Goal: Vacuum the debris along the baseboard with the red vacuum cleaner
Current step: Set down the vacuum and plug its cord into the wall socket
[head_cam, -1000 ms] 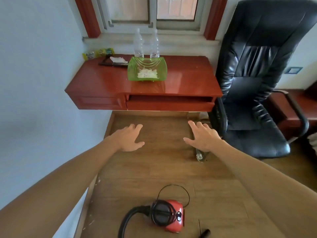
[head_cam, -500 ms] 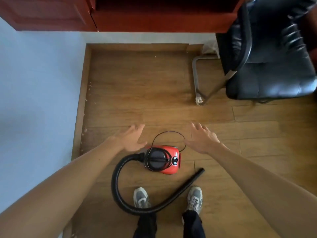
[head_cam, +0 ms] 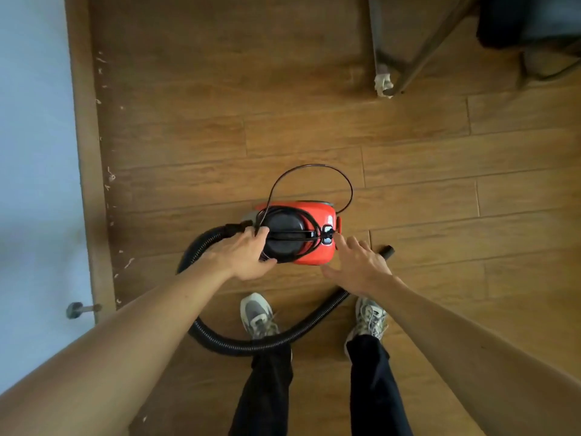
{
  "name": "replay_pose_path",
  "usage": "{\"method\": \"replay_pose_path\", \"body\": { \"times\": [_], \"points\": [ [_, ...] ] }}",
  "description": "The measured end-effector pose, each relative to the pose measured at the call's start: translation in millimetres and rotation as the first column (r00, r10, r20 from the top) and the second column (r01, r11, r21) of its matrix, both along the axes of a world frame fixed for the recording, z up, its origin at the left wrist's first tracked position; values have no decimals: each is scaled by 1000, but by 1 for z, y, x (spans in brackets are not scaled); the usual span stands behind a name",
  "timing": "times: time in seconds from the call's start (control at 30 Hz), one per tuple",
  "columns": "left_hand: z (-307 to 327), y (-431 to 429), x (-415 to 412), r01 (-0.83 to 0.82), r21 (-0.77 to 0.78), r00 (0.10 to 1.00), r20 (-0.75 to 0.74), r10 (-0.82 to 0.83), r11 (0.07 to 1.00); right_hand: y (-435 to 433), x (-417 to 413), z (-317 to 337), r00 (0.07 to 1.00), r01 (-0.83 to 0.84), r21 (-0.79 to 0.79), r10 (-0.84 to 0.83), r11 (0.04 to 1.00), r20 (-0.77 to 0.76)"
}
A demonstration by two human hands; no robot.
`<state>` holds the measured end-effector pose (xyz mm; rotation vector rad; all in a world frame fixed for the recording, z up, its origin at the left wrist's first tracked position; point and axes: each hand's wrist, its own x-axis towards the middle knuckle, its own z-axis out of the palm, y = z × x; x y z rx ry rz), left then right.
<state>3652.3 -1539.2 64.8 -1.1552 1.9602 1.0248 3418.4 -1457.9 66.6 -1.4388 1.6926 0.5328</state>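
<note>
The small red vacuum cleaner (head_cam: 309, 234) sits on the wooden floor just ahead of my feet, a thin black cord looped over its black top. Its ribbed black hose (head_cam: 248, 343) curls left, then back across my shoes to the nozzle (head_cam: 387, 249) at the right. My left hand (head_cam: 248, 254) lies with straight fingers on the vacuum's left side where the hose joins. My right hand (head_cam: 358, 265) hovers spread at the vacuum's right end, index fingertip near the switch. White debris bits (head_cam: 110, 179) are scattered along the brown baseboard (head_cam: 86, 158) at the left.
A pale blue wall (head_cam: 34, 136) runs down the left side. A metal door stop (head_cam: 77, 309) sticks out of the baseboard at lower left. The black chair's metal base (head_cam: 385, 73) stands at upper right. My two shoes stand just behind the vacuum.
The view has tilted from the desk down to the floor. Both hands have come down to the vacuum; the left one now rests on it and the right one is at its switch end.
</note>
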Motion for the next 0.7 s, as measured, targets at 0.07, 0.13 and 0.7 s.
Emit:
{"method": "replay_pose_path", "body": {
  "times": [0.07, 0.13, 0.7],
  "points": [
    [-20, 7, -6, -8, -16, 1000, -1, 8, 1000, 10, 2, -19, 1000, 0, 22, 0, 1000, 9],
    [-35, 12, -12, -3, -39, 1000, 10, 3, 999, 18, 3, -35, 1000, 7, 49, -7, 999, 20],
    [-92, 32, -17, 16, -236, 1000, 8, -14, 972, 1, 24, -119, 610, 747, 253, -785, 615, 107]
  ]
}}
